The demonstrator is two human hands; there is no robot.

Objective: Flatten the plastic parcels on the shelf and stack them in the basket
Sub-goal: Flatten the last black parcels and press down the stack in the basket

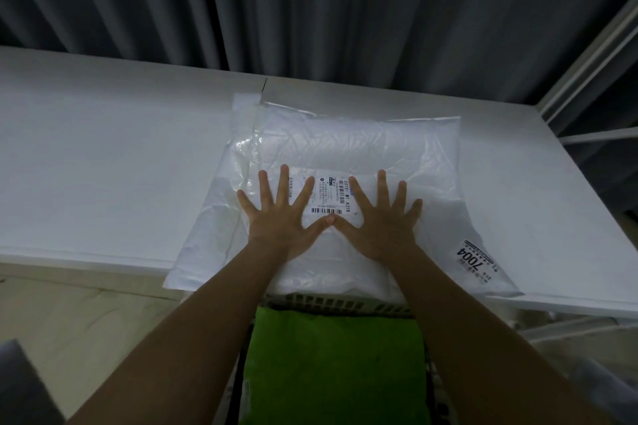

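Pressing flat, I see left hand (279, 217) and right hand (381, 221), fingers spread, thumbs touching, on the white parcel (345, 145) overhanging the shelf (103, 166); basket (331, 302) below mostly hidden.

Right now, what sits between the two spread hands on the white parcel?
In the head view, the shipping label lies between the left hand and right hand, on the white parcel; the thumbs meet at its barcode edge.
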